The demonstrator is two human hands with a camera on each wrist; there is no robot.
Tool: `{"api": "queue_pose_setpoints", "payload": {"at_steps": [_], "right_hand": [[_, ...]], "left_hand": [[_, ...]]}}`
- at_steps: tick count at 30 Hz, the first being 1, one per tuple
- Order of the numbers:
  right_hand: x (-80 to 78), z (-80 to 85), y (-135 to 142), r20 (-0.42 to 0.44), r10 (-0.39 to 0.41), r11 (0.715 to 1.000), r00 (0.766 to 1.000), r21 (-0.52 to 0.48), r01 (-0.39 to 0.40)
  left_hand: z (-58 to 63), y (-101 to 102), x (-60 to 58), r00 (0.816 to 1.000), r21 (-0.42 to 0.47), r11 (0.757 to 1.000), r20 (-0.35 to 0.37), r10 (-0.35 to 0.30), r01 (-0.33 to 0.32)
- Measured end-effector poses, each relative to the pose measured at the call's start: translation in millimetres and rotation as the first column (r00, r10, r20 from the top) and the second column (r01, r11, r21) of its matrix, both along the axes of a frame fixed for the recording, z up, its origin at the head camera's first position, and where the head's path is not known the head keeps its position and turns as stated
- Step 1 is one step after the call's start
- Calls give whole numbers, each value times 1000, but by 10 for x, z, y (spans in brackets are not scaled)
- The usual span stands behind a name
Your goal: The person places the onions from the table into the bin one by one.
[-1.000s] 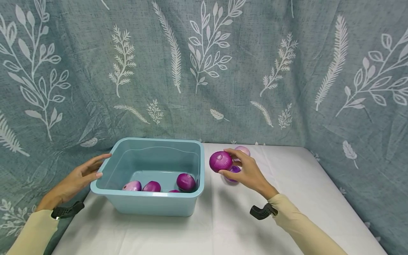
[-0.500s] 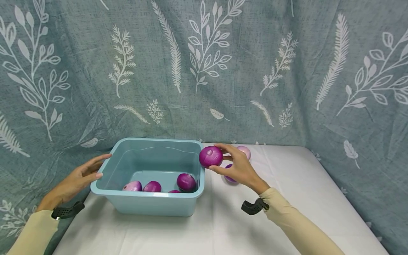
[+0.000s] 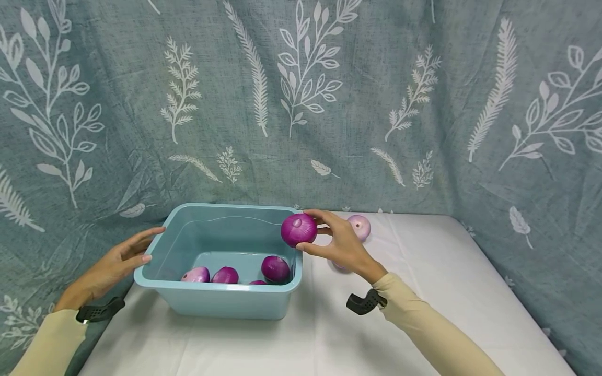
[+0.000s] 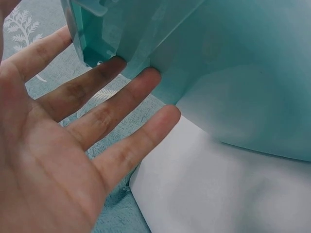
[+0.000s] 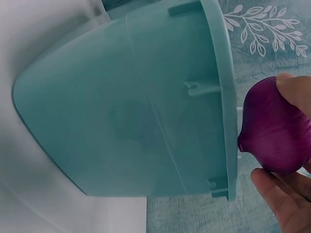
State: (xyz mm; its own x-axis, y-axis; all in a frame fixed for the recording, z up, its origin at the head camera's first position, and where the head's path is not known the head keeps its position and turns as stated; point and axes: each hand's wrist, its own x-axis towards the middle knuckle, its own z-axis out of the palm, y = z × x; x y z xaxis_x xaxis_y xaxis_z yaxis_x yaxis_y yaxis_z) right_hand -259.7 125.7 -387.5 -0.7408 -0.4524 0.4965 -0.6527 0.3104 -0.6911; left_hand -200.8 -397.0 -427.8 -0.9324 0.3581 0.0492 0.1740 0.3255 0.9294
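A purple onion (image 3: 298, 230) is pinched between the thumb and fingers of my right hand (image 3: 345, 243), above the right rim of a blue-green plastic tub (image 3: 226, 300). In the right wrist view the onion (image 5: 274, 126) appears at the tub's rim, its pointed end toward it. My left hand (image 3: 110, 266) touches the tub's left side with fingers extended; the left wrist view shows straight fingertips (image 4: 165, 119) against the outer wall. Inside the tub lie several onions, among them a dark purple one (image 3: 275, 269) at the right and a paler one (image 3: 196, 274) at the left.
Right of the tub, a pale pink onion (image 3: 359, 227) sits on the white-covered table (image 3: 423, 292). Another purple onion (image 3: 339, 267) is mostly hidden behind my right hand. A patterned grey-green cloth (image 3: 263, 104) hangs behind the table and along its sides.
My right hand has carried the purple onion leftward and slightly up, from beside the tub to over its right rim. The left hand and the tub have stayed in place.
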Motion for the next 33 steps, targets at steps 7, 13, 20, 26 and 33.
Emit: {"api": "queue_pose_setpoints", "payload": {"at_steps": [7, 13, 20, 26, 33], "right_hand": [[26, -51, -112, 51, 7, 1000, 999, 21, -8], [20, -94, -102, 48, 24, 998, 999, 51, -26], [-15, -154, -5, 35, 96, 995, 995, -4, -96], [-103, -284, 221, 42, 9, 1000, 999, 18, -9], [-361, -483, 641, 4, -144, 983, 990, 116, 143]], "left_hand": [[-17, 0, -22, 1000, 0, 1000, 9, -11, 11], [-14, 1, -21, 1000, -4, 1000, 6, -14, 14], [6, 6, -3, 1000, 10, 1000, 4, -14, 14], [-6, 4, -5, 1000, 30, 999, 15, -22, 22], [10, -1, -6, 1000, 1, 1000, 12, -16, 15]]}}
